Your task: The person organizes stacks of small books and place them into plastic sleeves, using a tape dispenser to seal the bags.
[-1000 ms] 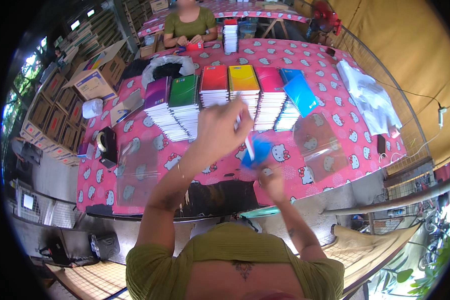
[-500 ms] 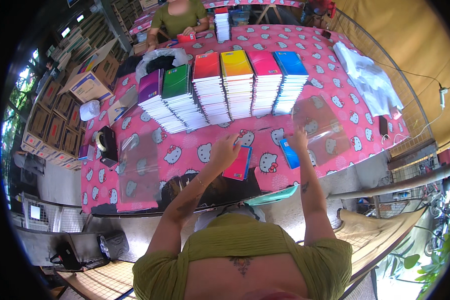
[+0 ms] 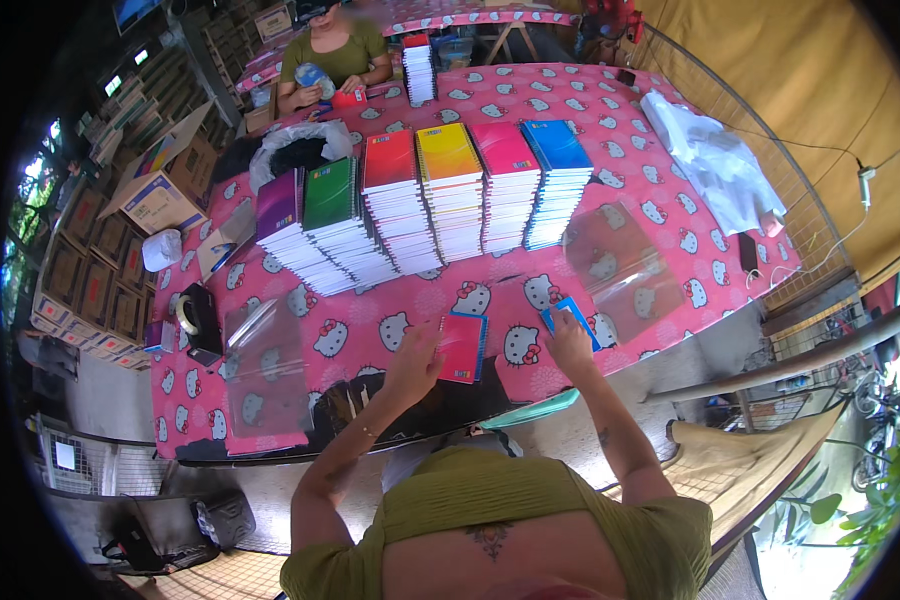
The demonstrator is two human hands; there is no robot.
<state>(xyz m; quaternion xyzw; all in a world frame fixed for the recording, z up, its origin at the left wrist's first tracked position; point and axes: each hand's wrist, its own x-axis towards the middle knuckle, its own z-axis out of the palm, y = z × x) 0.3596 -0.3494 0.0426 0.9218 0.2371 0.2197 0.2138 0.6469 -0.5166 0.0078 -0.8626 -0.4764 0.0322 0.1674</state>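
Near the table's front edge lies a pink spiral notebook (image 3: 462, 348), with a strip of blue showing along its right side. My left hand (image 3: 416, 360) is closed at the left edge of this notebook, fingers bent against it. Farther right, my right hand (image 3: 569, 345) grips a small blue notebook (image 3: 586, 323), covering part of its cover. Behind both hands stand tall stacks of spiral notebooks in a row: purple (image 3: 280, 203), green (image 3: 331, 195), red (image 3: 390, 160), yellow (image 3: 449, 153), pink (image 3: 504, 148) and blue (image 3: 557, 145).
Clear plastic sheets (image 3: 267, 375) lie at left and right (image 3: 625, 270). A tape dispenser (image 3: 200, 325) and an open carton (image 3: 170, 190) are on the left. White plastic bags (image 3: 715, 165) lie at right. Across the table a co-worker (image 3: 335, 60) handles a red notebook.
My left hand has slid down from the pink notebook's top corner to its left side. My right hand has moved left onto the blue notebook, which now lies more tilted. The view has shifted slightly.
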